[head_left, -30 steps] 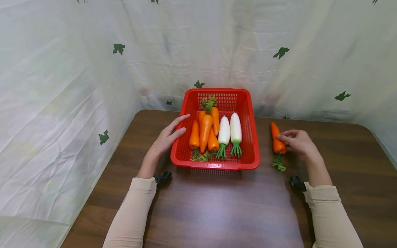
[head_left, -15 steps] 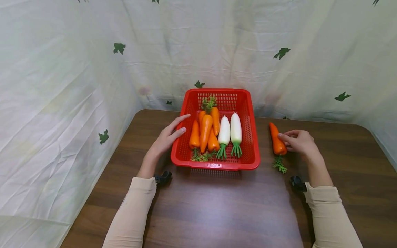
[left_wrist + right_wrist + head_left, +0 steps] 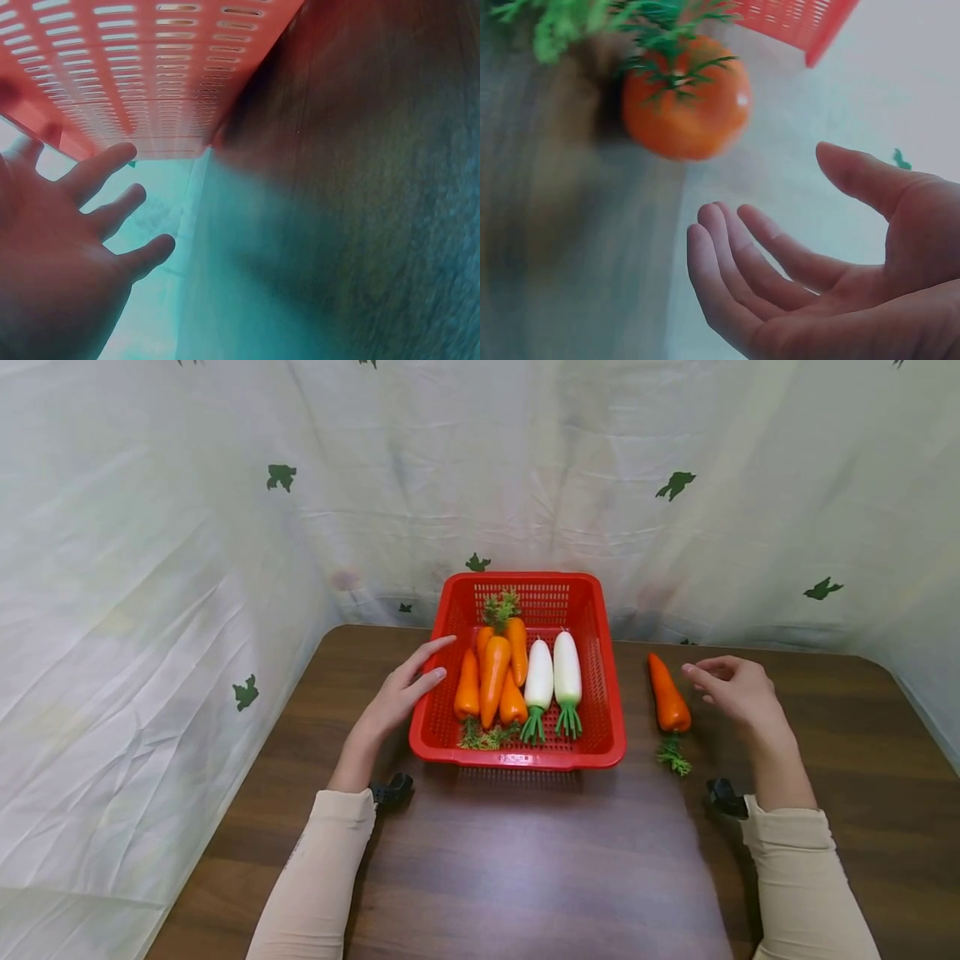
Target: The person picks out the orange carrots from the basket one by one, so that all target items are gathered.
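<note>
Here the left hand (image 3: 396,697) spreads at the basket (image 3: 555,761); the right hand (image 3: 741,689) gapes beside a carrot (image 3: 667,695).

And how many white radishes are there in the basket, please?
2. One white radish lies beside the orange carrots in the red basket; the other radish lies to its right. No others show.

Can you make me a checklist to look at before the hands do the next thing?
1. Loose carrot lying on the table, beside the basket: ok.
2. Right hand holding that carrot: not ok, it's near but apart.
3. Basket standing upright: ok.
4. White radishes inside the basket: ok, two there.
5. Left hand steadying the basket: cannot tell; it's at the left rim, but firm contact isn't clear.
</note>
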A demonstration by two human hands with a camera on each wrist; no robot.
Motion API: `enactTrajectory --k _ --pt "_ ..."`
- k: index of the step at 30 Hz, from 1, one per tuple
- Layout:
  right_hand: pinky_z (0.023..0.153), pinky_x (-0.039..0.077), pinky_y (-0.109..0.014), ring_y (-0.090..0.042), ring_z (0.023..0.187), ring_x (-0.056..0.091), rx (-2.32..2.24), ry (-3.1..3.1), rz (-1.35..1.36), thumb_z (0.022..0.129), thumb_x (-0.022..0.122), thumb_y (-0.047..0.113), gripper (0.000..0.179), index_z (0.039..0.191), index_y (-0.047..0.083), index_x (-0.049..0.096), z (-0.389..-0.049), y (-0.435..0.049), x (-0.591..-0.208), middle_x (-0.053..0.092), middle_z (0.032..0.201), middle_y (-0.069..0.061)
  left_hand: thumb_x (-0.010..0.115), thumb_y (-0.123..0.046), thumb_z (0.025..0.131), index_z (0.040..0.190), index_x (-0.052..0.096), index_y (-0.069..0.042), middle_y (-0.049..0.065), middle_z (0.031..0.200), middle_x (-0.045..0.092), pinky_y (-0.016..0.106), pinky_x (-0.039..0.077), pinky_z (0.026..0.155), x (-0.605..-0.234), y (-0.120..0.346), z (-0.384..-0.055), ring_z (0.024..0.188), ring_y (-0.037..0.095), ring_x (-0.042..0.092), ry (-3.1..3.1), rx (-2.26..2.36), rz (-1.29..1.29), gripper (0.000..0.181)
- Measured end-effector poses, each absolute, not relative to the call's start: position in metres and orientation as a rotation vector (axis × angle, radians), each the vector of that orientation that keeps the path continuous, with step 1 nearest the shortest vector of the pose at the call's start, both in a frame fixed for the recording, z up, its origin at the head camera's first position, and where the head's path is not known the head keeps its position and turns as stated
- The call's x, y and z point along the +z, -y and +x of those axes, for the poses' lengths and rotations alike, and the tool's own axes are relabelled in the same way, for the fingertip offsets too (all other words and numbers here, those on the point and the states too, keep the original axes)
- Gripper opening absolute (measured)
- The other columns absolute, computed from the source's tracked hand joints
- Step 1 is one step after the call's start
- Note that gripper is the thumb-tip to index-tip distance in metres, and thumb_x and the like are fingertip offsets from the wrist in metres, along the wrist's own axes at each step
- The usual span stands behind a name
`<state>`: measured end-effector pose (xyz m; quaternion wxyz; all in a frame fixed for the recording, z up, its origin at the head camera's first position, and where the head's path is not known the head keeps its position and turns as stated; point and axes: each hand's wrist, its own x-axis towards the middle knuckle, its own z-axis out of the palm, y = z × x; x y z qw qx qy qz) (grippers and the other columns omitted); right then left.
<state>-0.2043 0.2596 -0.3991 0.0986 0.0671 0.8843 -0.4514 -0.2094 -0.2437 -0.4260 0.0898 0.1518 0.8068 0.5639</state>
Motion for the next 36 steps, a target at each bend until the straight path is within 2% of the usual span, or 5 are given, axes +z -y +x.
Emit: enactTrajectory --k 6,15,24,31,36 --pt "0.117 0.042 -0.059 -0.038 0.128 0.057 -1.441 -2.574 0.152 0.103 0.056 0.059 0.082 0.155 -0.002 0.043 -0.204 -0.255 -0.382 0.053 0.147 -0.023 0.055 -0.028 0.11 0.163 0.038 -0.028 0.01 0.161 0.043 0.046 0.064 0.09 -0.426 0.242 -0.208 0.117 0.038 0.07 -2.403 1.694 0.46 0.056" --pt "0.119 0.045 -0.048 -0.003 0.107 0.06 -1.578 -2.497 0.056 0.105 0.058 0.052 0.074 0.156 0.0 0.044 -0.204 -0.214 -0.355 0.056 0.141 -0.01 0.056 -0.029 0.11 0.163 0.038 -0.027 0.009 0.161 0.043 0.047 0.064 0.089 -0.424 0.245 -0.209 0.118 0.037 0.07 -2.401 1.681 0.444 0.057" --pt "0.118 0.047 -0.049 -0.014 0.112 0.061 -1.601 -2.488 0.07 0.105 0.059 0.049 0.072 0.155 0.0 0.044 -0.204 -0.19 -0.355 0.054 0.148 -0.021 0.056 -0.029 0.11 0.163 0.038 -0.03 0.008 0.161 0.044 0.047 0.064 0.089 -0.424 0.243 -0.209 0.119 0.036 0.07 -2.408 1.667 0.444 0.056" --pt "0.117 0.047 -0.052 -0.036 0.125 0.063 -1.514 -2.537 0.025 0.105 0.06 0.048 0.074 0.156 -0.002 0.042 -0.203 -0.175 -0.344 0.056 0.148 -0.024 0.056 -0.028 0.11 0.162 0.039 -0.03 0.009 0.159 0.046 0.047 0.065 0.088 -0.424 0.242 -0.209 0.116 0.035 0.071 -2.422 1.664 0.446 0.055" --pt "0.111 0.053 -0.043 -0.036 0.128 0.06 -1.553 -2.47 -0.014 0.105 0.063 0.044 0.074 0.156 -0.004 0.04 -0.213 -0.157 -0.322 0.052 0.15 -0.024 0.055 -0.027 0.11 0.163 0.039 -0.029 0.01 0.159 0.046 0.047 0.065 0.087 -0.424 0.243 -0.208 0.115 0.036 0.071 -2.421 1.666 0.439 0.056"
